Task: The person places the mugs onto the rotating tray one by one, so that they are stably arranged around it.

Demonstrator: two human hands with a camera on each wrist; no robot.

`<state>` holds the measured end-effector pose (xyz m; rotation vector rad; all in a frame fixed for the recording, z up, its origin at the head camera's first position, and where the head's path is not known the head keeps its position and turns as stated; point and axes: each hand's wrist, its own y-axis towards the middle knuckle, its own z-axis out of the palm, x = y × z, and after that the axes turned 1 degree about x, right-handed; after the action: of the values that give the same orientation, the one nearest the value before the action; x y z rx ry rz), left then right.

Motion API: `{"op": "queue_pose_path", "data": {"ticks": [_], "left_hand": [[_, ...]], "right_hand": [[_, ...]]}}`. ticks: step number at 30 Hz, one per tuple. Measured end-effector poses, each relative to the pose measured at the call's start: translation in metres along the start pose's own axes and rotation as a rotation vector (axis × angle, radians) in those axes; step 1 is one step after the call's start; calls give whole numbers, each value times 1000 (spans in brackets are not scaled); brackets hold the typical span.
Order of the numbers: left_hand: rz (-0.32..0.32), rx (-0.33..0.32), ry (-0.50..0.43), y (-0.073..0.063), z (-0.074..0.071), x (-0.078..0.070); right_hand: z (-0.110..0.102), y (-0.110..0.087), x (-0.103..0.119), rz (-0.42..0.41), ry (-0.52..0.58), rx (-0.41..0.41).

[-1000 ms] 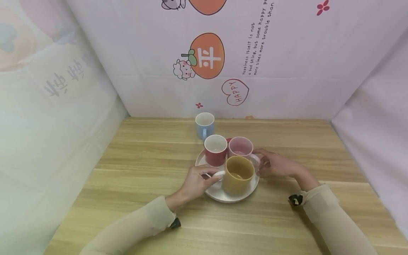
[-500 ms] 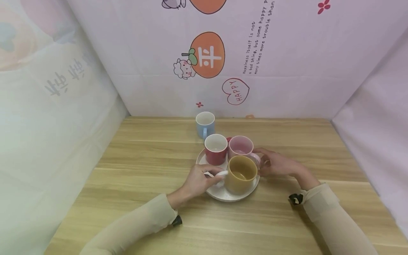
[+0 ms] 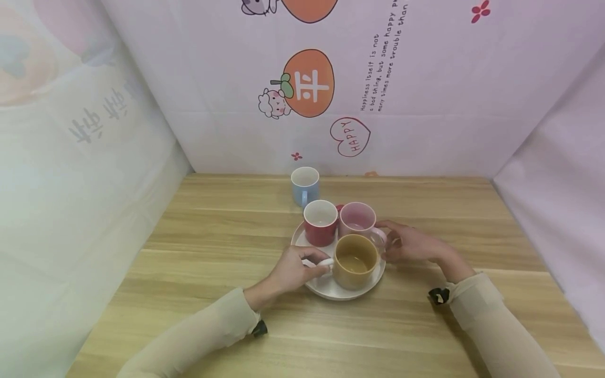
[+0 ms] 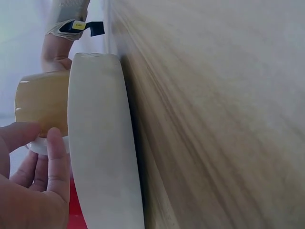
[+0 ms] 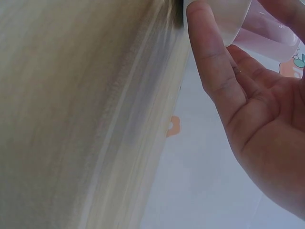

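My left hand (image 3: 294,269) pinches the white handle (image 3: 327,262) of a yellow mug (image 3: 352,274), which stands upright at the near side of a round white plate (image 3: 319,287). In the left wrist view, thumb and fingertips meet at that handle, beside the plate's outer wall (image 4: 100,138). A red mug (image 3: 319,235) with a white inside and a pink mug (image 3: 351,227) sit behind it on the plate. At the plate's right side is my right hand (image 3: 410,244), fingers loosely spread around the pink mug's handle. One fingertip (image 5: 200,14) touches the plate's edge in the right wrist view.
A light blue mug (image 3: 305,193) stands on the wooden table (image 3: 227,231) just behind the plate. A printed white cloth (image 3: 212,94) hangs along the back edge, with more cloth (image 3: 557,157) at both sides.
The yellow mug shifted slightly right and then back left, settling a little lower with my left hand on its handle. My right hand has stayed in place.
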<state>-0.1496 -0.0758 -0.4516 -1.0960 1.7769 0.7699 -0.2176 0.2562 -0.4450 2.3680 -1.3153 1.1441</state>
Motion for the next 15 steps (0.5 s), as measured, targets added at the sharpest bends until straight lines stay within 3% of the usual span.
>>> {"op": "queue_pose_path", "data": {"ticks": [15], "left_hand": [[22, 65, 93, 1, -14, 4]], "right_hand": [[0, -1, 0, 6, 23, 6]]}}
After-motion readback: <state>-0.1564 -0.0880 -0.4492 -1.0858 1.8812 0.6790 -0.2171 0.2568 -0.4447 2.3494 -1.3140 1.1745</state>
